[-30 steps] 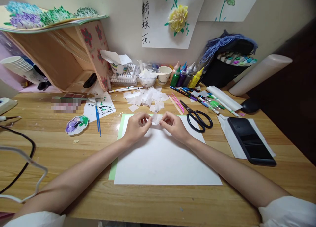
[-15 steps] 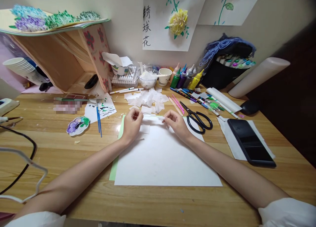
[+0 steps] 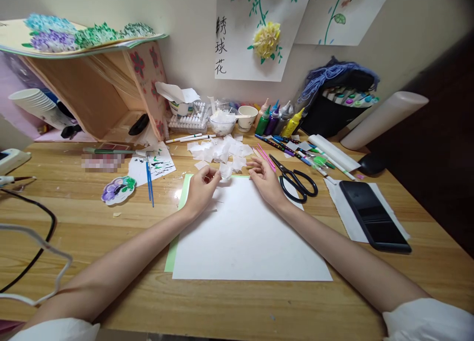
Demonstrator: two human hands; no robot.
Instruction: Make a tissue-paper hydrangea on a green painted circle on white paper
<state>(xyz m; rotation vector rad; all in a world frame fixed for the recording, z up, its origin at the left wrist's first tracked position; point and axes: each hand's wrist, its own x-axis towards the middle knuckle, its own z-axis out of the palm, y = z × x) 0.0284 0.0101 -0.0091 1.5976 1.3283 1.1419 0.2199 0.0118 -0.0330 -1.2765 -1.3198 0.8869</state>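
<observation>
We locate the paper piece (image 3: pixel 225 171) at the thumb side of the left hand (image 3: pixel 202 191); its grip appears to pinch one edge, though the contact is small and partly hidden. The grip of the right hand (image 3: pixel 265 184) is loosely spread, apart from the piece. Below both hands we find a smooth white sheet (image 3: pixel 252 242) over a green sheet (image 3: pixel 171 259) on the wood-grained bench (image 3: pixel 148 306). Crumpled, translucent paper squares (image 3: pixel 220 149) lie between the hands and a clear bowl (image 3: pixel 222 129). Black-handled scissors (image 3: pixel 298 178) rest just beside the right hand.
</observation>
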